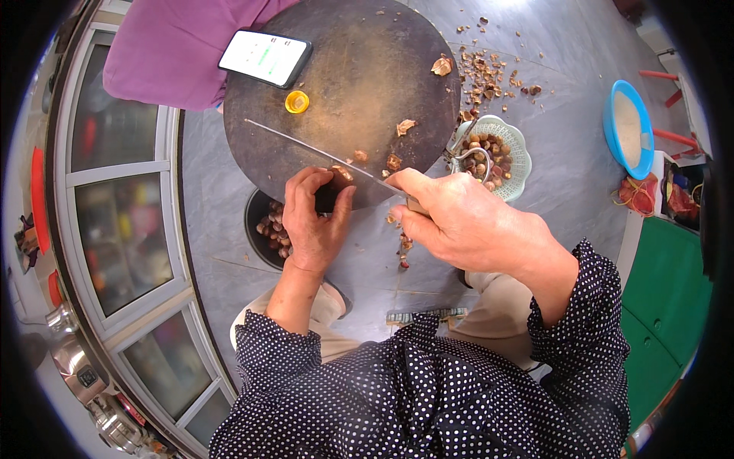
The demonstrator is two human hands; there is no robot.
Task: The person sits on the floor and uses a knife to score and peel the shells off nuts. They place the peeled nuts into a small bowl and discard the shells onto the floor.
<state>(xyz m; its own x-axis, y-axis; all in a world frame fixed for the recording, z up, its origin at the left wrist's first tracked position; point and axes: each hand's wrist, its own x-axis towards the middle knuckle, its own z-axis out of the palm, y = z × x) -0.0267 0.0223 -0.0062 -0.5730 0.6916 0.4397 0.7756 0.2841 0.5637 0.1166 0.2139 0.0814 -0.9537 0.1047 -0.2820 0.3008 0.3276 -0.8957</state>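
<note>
On a round dark board [367,69], my left hand [315,218] holds a brown nut [342,174] between thumb and fingers near the front edge. My right hand [470,221] grips the handle of a long, thin-bladed knife [321,151], whose blade reaches over the board to the upper left, just beside the nut. Bits of brown shell [405,127] lie on the board. Below its left front edge is a dark pot [251,229] of brown nuts. A pale green basket [519,178] with nuts stands at the right, a curved metal tool [481,155] above it.
A phone [265,57] and a yellow cap [297,101] lie on the board. Purple cloth [166,51] hangs over its left edge. Shell scraps [487,74] litter the tiled floor. Farther right are a blue basin [647,132] and a green cabinet [659,298]; glazed doors [123,229] stand left.
</note>
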